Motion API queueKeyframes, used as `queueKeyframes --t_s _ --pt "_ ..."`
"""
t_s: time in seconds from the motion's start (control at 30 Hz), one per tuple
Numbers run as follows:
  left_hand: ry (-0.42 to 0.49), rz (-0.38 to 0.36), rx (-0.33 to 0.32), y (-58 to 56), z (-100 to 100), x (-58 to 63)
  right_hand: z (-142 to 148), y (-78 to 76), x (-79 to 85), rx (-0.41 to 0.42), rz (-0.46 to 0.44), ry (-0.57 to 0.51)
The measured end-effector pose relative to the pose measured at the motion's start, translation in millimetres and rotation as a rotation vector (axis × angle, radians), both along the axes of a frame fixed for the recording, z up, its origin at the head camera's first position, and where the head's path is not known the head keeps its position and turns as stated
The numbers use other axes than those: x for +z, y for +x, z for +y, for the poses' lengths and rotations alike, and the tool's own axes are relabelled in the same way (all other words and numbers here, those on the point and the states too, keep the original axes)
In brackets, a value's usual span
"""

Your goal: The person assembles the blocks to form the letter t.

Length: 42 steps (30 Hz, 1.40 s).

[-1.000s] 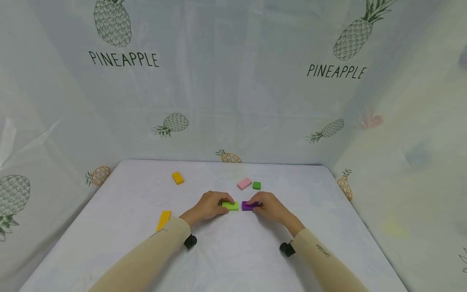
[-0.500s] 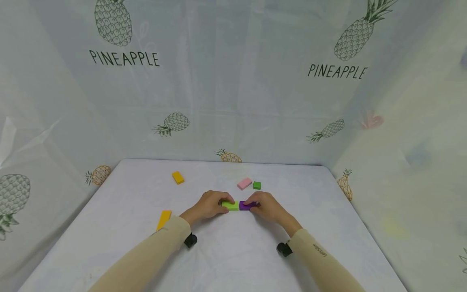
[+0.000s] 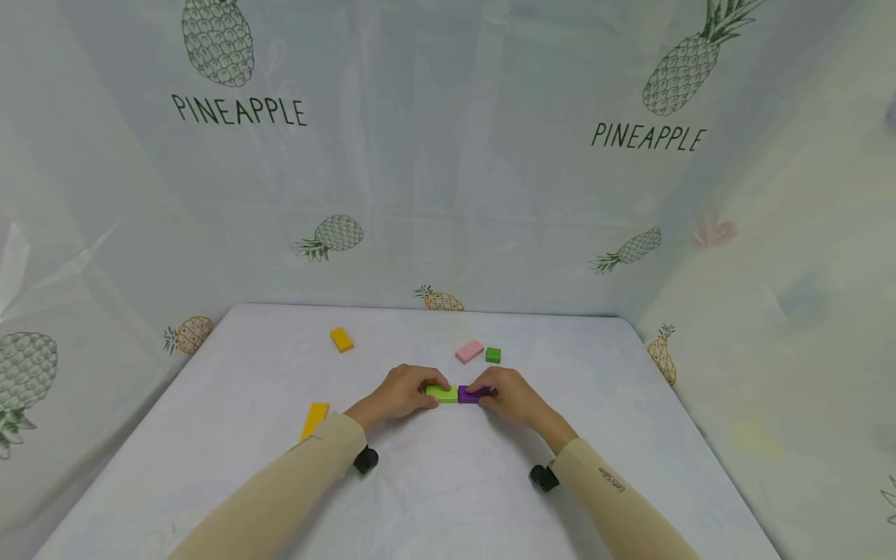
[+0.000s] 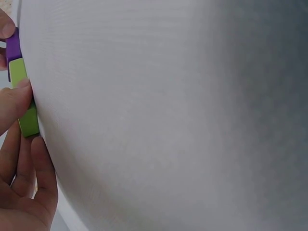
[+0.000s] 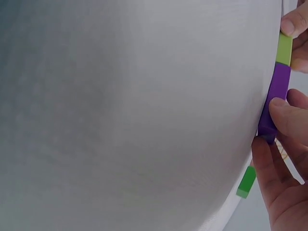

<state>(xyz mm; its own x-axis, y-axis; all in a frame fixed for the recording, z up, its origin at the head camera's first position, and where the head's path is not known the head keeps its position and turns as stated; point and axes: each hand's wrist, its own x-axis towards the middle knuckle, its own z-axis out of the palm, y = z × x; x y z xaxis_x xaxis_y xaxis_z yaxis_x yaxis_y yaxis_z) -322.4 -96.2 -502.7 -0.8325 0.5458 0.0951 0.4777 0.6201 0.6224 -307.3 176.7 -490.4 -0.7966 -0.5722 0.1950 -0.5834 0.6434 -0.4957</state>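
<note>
Near the middle of the white table, my left hand [image 3: 402, 393] pinches a light green block [image 3: 442, 395] between thumb and fingers. My right hand [image 3: 514, 395] pinches a purple block [image 3: 470, 395] from its right side. The two blocks lie in line on the tabletop, their short ends meeting. In the left wrist view the light green block [image 4: 30, 120] has a thumb across it, with the purple block [image 4: 13, 45] beyond. The right wrist view has the purple block [image 5: 278, 86] under my thumb, its end against the light green block [image 5: 284, 49].
Behind the hands lie a pink block [image 3: 469, 351] and a small green block [image 3: 493, 355]. One orange block [image 3: 341, 340] sits at the back left; a longer orange block [image 3: 315, 420] is partly hidden by my left sleeve. A pineapple-print sheet [image 3: 448, 171] hangs behind the white table [image 3: 448, 498].
My right hand has slid the purple block left, closing the gap to the light green block. My left hand and its block have stayed nearly still.
</note>
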Motion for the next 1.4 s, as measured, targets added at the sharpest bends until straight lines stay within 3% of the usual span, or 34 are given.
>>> queueKeyframes --t_s 0.47,1.4 --pt "0.008 0.012 -0.015 3.7 -0.7 4.8 -3.6 0.0 -0.5 0.019 0.027 0.003" --pt "0.013 0.001 -0.016 -0.5 -1.6 0.0 -5.3 1.4 -0.1 -0.029 -0.001 0.007"
